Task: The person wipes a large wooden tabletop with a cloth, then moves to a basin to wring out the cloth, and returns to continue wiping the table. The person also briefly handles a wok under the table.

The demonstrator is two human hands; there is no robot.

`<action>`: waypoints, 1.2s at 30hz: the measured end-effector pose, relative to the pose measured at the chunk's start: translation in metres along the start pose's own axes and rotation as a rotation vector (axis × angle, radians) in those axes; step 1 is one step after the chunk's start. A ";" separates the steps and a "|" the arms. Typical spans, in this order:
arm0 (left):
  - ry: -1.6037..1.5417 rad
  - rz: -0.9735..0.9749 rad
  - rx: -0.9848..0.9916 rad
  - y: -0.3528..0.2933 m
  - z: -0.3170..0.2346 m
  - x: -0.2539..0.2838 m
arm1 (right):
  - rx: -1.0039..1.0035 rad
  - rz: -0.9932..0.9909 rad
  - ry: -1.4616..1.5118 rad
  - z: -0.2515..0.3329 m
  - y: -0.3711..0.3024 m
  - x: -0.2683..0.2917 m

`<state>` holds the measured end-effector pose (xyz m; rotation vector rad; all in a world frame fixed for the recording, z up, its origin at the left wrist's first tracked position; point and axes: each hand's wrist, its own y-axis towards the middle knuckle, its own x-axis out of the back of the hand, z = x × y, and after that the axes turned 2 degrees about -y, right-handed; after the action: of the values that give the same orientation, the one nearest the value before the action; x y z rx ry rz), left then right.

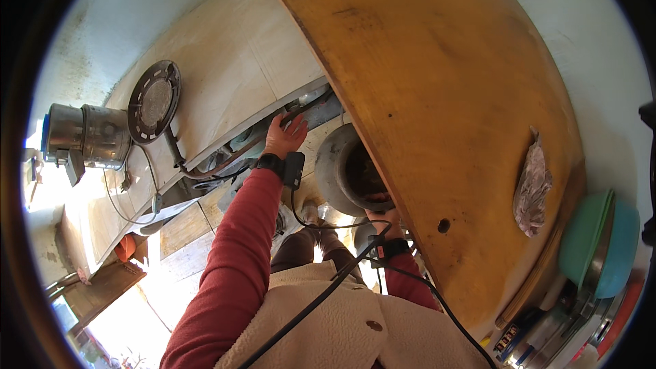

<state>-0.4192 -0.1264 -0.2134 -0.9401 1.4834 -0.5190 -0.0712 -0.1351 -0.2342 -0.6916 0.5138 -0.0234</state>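
Observation:
My left hand [285,135] reaches out beside the edge of the tiled counter, with its fingers apart and nothing seen in them. A dark hose [236,157] runs close to its fingertips, along the shelf space under the counter. Lower right, my right hand [387,217] grips the near rim of a round, grey, wide-mouthed metal pot [333,164]. Some of its fingers show over the rim, at the pot's dark mouth. The pot tilts so that its mouth faces right, and the wooden table hides part of it.
A wooden tabletop [437,82] fills the right, with a crumpled plastic bag [533,188] on it. A round gas burner [154,101] and a steel canister [102,137] stand on the tiled counter [219,48]. Green and blue basins [586,239] stand far right. A black cable [321,294] crosses my front.

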 end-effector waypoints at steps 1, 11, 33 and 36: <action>-0.019 -0.023 -0.009 0.003 0.001 0.000 | 0.334 0.044 -0.524 -0.007 0.003 0.005; -0.012 -0.111 0.029 0.009 0.000 0.004 | 0.922 0.149 -1.279 -0.001 0.000 0.018; -0.023 -0.124 0.284 -0.002 -0.011 -0.018 | -0.319 -0.068 -0.260 0.017 -0.009 -0.008; -0.002 -0.128 0.296 0.001 -0.016 -0.021 | -0.340 -0.081 -0.244 0.017 -0.007 -0.020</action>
<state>-0.4367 -0.1120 -0.1991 -0.8028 1.3062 -0.8068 -0.0796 -0.1265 -0.2094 -1.0326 0.2559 0.0737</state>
